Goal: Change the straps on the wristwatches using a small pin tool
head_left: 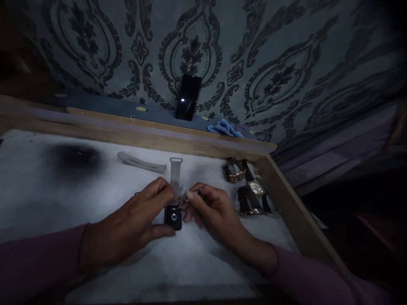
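Observation:
A small black smartwatch (pixel 173 217) lies back side up on the white work surface, its round sensor showing. My left hand (pixel 136 216) grips it, thumb at the lower edge and fingers at the top. A light grey strap piece (pixel 175 173) with a buckle loop extends away from the watch's upper end. Whether it is joined there is hidden by my fingers. In a pinch, my right hand (pixel 206 205) holds a thin pointed tool (pixel 187 201) with its tip by the watch's upper right corner. The other strap piece (pixel 142 163), with holes, lies detached farther back.
Several wristwatches (pixel 251 190) lie in a cluster at the right. A wooden rim (pixel 292 212) borders the surface. Behind, a phone (pixel 188 97) leans against the patterned wall, beside a blue cloth (pixel 225 127). A dark stain (pixel 74 161) marks the left of the surface.

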### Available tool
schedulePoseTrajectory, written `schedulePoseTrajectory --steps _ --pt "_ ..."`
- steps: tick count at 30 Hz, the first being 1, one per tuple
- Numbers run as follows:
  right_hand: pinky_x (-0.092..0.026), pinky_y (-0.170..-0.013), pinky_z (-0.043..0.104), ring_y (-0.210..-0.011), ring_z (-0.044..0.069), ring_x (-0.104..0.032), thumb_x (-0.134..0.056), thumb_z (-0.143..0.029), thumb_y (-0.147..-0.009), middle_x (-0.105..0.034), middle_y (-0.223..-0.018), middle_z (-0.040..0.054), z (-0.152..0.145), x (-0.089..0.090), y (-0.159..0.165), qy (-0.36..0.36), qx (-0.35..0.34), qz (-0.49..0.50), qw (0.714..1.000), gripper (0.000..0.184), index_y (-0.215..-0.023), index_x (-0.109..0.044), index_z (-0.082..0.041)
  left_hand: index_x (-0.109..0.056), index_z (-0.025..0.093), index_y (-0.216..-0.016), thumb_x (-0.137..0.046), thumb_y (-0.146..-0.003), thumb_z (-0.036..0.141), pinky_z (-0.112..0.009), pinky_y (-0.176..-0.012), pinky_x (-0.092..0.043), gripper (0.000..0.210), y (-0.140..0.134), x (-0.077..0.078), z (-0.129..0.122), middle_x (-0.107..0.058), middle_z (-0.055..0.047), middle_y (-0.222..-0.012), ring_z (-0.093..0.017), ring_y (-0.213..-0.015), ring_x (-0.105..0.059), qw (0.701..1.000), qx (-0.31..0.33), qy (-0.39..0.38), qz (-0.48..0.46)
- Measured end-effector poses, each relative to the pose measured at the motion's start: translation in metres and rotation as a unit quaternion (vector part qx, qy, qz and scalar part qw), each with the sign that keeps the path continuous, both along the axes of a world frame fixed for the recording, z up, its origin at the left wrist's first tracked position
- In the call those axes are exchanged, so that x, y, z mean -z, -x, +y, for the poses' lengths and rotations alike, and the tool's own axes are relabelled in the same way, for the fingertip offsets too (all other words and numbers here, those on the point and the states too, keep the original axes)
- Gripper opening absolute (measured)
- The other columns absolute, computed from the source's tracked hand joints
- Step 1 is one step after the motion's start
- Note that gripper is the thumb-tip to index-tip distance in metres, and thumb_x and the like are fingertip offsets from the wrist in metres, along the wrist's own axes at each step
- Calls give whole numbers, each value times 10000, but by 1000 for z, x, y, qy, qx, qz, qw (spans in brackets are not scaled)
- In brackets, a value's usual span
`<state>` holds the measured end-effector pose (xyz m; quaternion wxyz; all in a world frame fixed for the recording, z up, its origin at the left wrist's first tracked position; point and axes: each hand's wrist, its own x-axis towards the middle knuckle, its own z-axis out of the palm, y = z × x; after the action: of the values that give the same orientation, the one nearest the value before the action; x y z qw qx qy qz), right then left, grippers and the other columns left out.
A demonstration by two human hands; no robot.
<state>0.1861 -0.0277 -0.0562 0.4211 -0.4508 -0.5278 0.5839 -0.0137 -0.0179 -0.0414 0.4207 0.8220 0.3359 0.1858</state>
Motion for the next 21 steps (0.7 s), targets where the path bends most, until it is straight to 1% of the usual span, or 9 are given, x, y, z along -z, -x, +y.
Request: schedulePoseTrajectory --steps 5,9,13,16,21 --pt "-356 -349 172 -428 85 -557 -628 -436 -870 -637 -572 2 0 1 0 -6 0 -3 1000 304 -737 -597 -164 -511 228 -980 -607 -882 231 -346 -799 -494 137 0 -1 -2 -502 -24 -1034 -189 -928 -526 1000 -6 7 0" --pt "-356 -351 174 -416 76 -534 -622 -436 -877 -638 -580 -1 -1 2 1 -18 0 -10 1000 304 -740 -597 -166 -514 224 -957 -614 -867 206 -337 -787 -495 136 0 -1 -4 -497 -21 -1023 -179 -907 -526 1000 -10 18 -9" --pt "-362 -358 177 -405 73 -513 -612 -451 -883 -625 -557 -9 -2 3 1 -28 -3 -17 999 320 -732 -596 -169 -506 224 -949 -618 -865 224 -339 -779 -499 140 -1 0 -5 -499 -23 -1022 -180 -897 -530 1000 -14 17 -15" --pt "-354 -353 179 -403 78 -510 -614 -466 -878 -624 -548 -3 -1 3 1 -22 0 -21 1000 338 -725 -596 -165 -496 227 -951 -632 -856 226 -337 -781 -498 166 -1 0 -4 -496 -13 -1026 -176 -900 -532 1000 -14 18 -8" --pt "-354 -361 183 -404 74 -502 -624 -475 -866 -626 -563 -2 -1 2 1 -7 1 -15 1000 338 -731 -594 -166 -505 223 -949 -627 -859 233 -338 -788 -497 152 0 0 -3 -501 -12 -1026 -180 -902 -533 1000 -16 18 -8"
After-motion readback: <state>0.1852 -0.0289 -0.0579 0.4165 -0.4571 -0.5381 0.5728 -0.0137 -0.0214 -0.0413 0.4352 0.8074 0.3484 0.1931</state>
